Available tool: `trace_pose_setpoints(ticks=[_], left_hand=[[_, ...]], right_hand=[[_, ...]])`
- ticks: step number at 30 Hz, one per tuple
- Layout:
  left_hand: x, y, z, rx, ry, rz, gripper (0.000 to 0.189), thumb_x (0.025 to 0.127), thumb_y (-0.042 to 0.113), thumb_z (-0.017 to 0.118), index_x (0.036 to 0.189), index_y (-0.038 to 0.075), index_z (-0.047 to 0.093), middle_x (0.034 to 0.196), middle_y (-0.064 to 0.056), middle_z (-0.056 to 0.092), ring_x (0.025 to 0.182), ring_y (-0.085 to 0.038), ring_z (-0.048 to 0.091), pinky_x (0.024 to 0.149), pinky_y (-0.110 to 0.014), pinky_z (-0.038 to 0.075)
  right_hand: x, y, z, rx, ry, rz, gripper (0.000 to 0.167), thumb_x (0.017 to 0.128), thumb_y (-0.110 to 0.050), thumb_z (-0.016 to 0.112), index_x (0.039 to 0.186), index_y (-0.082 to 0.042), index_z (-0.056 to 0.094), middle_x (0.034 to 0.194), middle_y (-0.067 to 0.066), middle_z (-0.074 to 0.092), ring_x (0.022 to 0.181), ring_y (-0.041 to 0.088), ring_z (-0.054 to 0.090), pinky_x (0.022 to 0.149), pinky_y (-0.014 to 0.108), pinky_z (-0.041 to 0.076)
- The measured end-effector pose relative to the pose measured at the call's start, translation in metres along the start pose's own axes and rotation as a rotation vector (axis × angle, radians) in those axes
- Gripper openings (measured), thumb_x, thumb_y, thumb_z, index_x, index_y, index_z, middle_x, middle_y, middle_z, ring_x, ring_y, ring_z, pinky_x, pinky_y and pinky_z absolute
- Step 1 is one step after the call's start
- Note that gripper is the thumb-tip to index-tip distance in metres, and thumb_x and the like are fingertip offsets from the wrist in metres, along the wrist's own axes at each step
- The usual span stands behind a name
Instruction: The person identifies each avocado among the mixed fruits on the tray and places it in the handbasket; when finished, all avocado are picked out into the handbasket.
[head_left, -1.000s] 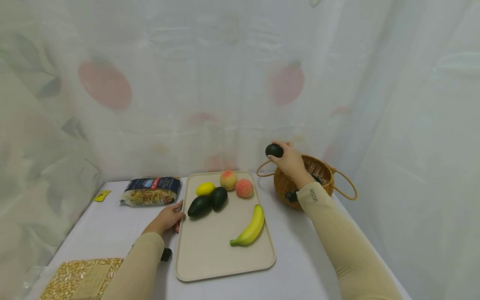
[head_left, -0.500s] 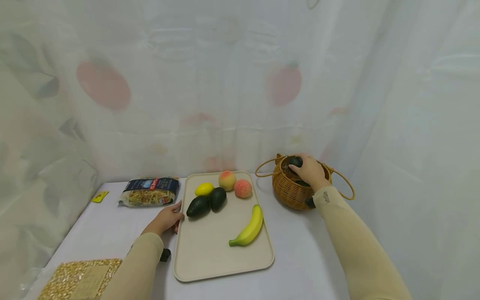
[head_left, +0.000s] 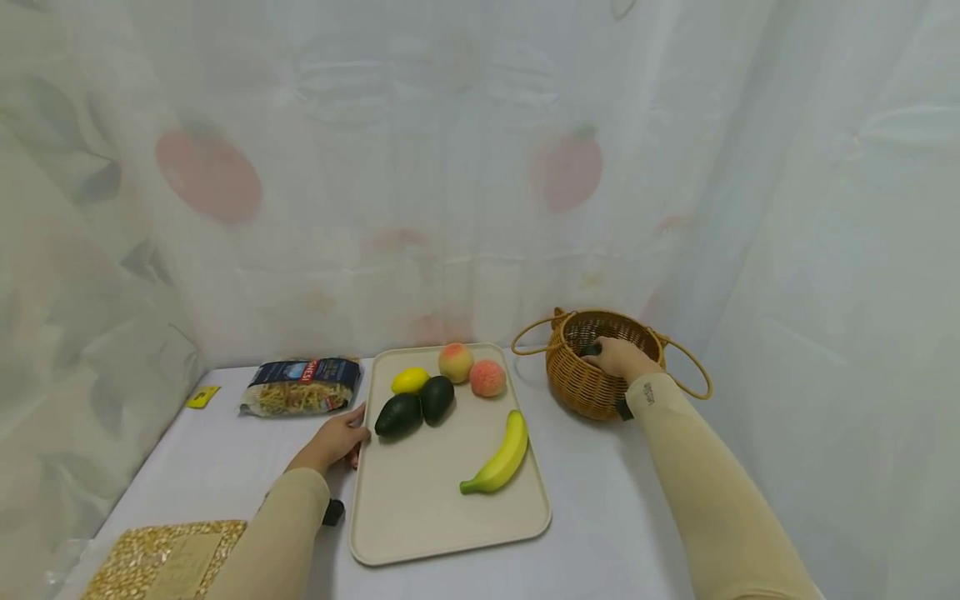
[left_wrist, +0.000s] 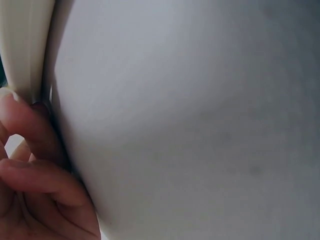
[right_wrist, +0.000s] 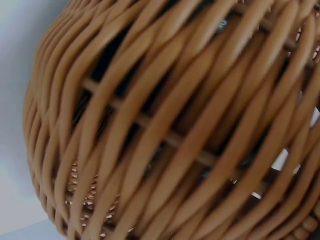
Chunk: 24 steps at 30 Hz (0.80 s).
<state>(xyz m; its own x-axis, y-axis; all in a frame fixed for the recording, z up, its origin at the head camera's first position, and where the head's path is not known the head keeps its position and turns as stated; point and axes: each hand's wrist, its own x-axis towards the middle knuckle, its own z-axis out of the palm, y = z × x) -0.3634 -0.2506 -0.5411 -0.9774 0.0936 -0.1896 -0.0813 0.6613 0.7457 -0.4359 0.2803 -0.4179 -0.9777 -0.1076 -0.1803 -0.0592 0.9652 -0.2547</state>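
Note:
At the right, my right hand [head_left: 622, 357] reaches over the rim of a wicker basket [head_left: 588, 387] and holds a dark green avocado [head_left: 592, 349] down inside it. Basket weave [right_wrist: 165, 125] fills the right wrist view, hiding that hand. My left hand [head_left: 333, 439] grips the left rim of a beige tray [head_left: 450, 525]; its curled fingers [left_wrist: 37, 177] meet the tray edge [left_wrist: 25, 50] in the left wrist view. Two avocados [head_left: 399, 415], a lemon [head_left: 410, 380], a peach [head_left: 456, 362], a pinker peach [head_left: 488, 378] and a banana [head_left: 501, 458] lie on the tray.
Behind the left hand lies a pasta bag [head_left: 302, 387], with a small yellow packet [head_left: 202, 397] beside it. A bag of corn kernels [head_left: 150, 554] is at the front left, partly under the left sleeve. The basket's two loop handles [head_left: 693, 367] stick out sideways. Curtains [head_left: 450, 167] enclose the table.
My right hand has carried the avocado from above and left of the basket rightward over its opening, then down inside. The left hand and the tray stay in place.

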Motion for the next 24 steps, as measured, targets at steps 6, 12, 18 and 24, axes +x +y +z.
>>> trace_pose_setpoints(ticks=[6,12,18,24], left_hand=[[0.005,-0.005,0.001,-0.002,0.005,-0.006,0.077,0.098,0.019,0.058,0.165,0.003,0.024,0.055,-0.004,0.06,0.043,-0.014,0.057,0.053,-0.028,0.044],[0.004,-0.006,0.001,0.001,0.026,0.01,0.078,0.095,0.017,0.06,0.163,0.0,0.026,0.051,-0.003,0.058,0.042,-0.014,0.056,0.05,-0.028,0.041],[0.003,-0.003,0.002,0.015,0.018,0.007,0.077,0.096,0.017,0.059,0.163,0.0,0.026,0.05,-0.002,0.057,0.042,-0.012,0.054,0.05,-0.027,0.041],[-0.001,0.002,-0.001,0.023,0.004,-0.007,0.077,0.097,0.018,0.058,0.164,0.0,0.024,0.053,-0.003,0.059,0.043,-0.014,0.056,0.054,-0.028,0.043]], right_hand=[[0.0,0.0,-0.002,0.026,-0.041,-0.01,0.068,0.111,-0.04,0.047,0.159,0.007,0.035,0.156,0.035,0.04,0.144,0.055,0.037,0.115,0.065,0.03],[-0.003,-0.004,-0.004,0.015,-0.025,0.008,0.068,0.11,-0.042,0.05,0.158,0.005,0.039,0.155,0.033,0.043,0.142,0.054,0.04,0.114,0.066,0.033],[-0.012,-0.015,-0.009,-0.039,0.047,0.021,0.065,0.107,-0.039,0.058,0.156,0.002,0.045,0.153,0.028,0.049,0.138,0.052,0.047,0.107,0.068,0.039],[-0.012,-0.036,-0.004,-0.083,0.297,-0.011,0.039,0.104,-0.031,0.067,0.131,-0.004,0.069,0.125,0.019,0.069,0.096,0.035,0.071,0.078,0.052,0.057]])
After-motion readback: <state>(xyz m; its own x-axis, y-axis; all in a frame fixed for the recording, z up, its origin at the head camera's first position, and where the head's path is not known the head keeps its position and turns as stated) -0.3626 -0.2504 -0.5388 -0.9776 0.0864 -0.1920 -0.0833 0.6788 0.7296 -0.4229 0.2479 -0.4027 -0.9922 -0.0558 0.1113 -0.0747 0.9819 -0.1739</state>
